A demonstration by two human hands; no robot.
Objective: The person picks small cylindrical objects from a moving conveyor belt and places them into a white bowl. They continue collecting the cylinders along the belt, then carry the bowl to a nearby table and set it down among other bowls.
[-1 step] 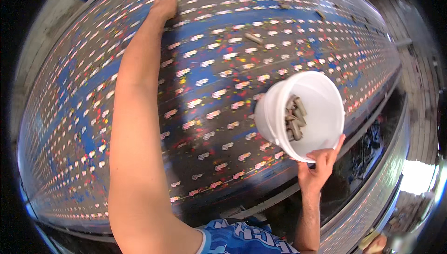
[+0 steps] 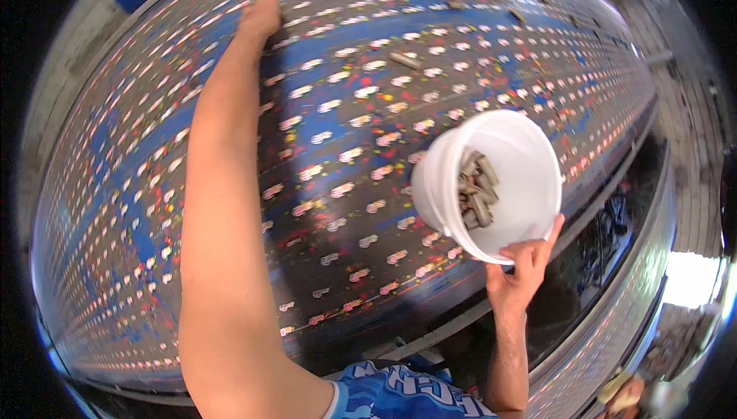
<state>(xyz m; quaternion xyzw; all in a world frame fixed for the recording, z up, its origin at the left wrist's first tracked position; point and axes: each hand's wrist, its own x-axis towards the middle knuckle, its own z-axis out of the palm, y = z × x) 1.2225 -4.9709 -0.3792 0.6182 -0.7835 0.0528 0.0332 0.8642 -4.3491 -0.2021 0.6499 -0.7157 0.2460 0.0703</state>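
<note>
Stretching the left arm [image 2: 224, 189] almost straight from the lower edge to the upper left of the frame, with the left hand [image 2: 262, 17] out at the far end. Can't tell whether those fingers are open or closed. Over at the lower right, gripping the rim of a white bucket [image 2: 528, 177] with the right hand [image 2: 520, 267], fingers hooked on the lip. Tipped there right of centre, mouth in full view, with a heap of short brown rods [image 2: 477, 195] inside. Note white lettering across the blue shirt [image 2: 399, 394] at bottom centre. Look at that broad patterned surface [image 2: 321, 104]: blue and dark, row after row of tiny pale prints, too small to read. Spot a loose rod [image 2: 404, 60] at upper centre, then slatted boards [image 2: 677, 123] and a bright opening [image 2: 691, 279] at far right.
</note>
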